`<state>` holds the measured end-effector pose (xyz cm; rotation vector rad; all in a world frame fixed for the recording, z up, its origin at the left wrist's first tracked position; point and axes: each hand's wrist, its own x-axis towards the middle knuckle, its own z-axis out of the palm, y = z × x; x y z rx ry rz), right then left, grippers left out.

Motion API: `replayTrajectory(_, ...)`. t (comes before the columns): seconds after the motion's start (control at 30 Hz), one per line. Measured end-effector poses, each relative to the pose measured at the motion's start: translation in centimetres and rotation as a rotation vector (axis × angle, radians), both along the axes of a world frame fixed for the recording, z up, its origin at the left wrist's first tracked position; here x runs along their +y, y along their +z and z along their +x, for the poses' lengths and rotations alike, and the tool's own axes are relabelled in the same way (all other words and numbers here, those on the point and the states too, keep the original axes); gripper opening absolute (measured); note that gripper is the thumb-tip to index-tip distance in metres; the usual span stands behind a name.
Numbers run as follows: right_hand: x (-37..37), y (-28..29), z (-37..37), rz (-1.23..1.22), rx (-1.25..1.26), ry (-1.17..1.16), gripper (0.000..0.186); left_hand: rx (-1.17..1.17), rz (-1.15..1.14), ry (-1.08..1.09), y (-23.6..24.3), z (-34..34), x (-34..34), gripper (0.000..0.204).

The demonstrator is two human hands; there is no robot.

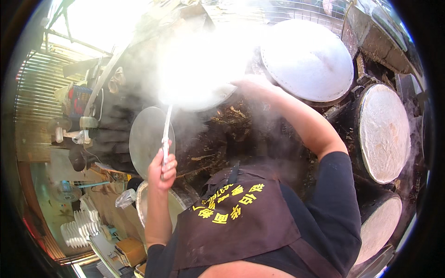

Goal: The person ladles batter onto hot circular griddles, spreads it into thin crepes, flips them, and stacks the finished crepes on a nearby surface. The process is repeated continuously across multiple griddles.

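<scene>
Ahead of the dark apron [259,236] lies one round white disc [204,98], partly lost in glare, up and to the right of the left hand [163,169], the right hand [246,84] being the nearer, by its right edge. One slim pale rod [166,134], gripped in the left hand's curled fingers, long axis pointing away from the body, upper end at the disc's near-left rim. Right hand: outstretched, washed out; whether it grips anything, cannot tell.

Slim pale rod [167,127] in left hand [163,169], tip by steam-hazed white disc [213,98]
</scene>
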<state>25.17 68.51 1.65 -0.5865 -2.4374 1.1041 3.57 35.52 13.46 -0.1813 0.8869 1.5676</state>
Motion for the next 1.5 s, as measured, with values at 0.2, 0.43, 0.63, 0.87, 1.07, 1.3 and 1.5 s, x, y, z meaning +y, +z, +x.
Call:
replayTrajectory(0.2,-5.4,-3.1,5.2,-0.177,0.04,-0.435,0.046,0.69,-0.327,-0.069,-2.1,-0.5,7.9,0.018)
replayTrajectory(0.43,-16.3,-4.9,0.9,-0.361,0.017,-0.354,0.054,0.588,-0.189,-0.138,-2.9,6.7,13.5,0.002)
replayTrajectory(0.63,-17.0,-7.7,0.8,-0.098,0.174,-0.271,0.054,-0.284,0.242,-0.045,-3.7,8.5,14.9,0.017)
replayTrajectory(0.87,-12.4,-5.0,5.0,0.052,-0.139,-0.512,0.053,-0.517,0.635,0.093,4.9,5.5,4.6,0.052)
replayTrajectory(1.07,-16.8,-5.1,2.9,0.09,-0.158,-0.178,0.055,-0.167,0.895,0.266,10.0,3.4,-7.2,0.059)
replayTrajectory(1.3,-15.5,-5.1,1.6,0.149,-0.061,-0.372,0.05,0.549,0.279,0.749,7.2,0.9,-24.3,0.057)
replayTrajectory(1.5,-26.7,-4.6,-2.3,0.012,0.099,-0.145,0.056,0.59,-0.706,0.676,-8.2,1.0,-36.0,0.017)
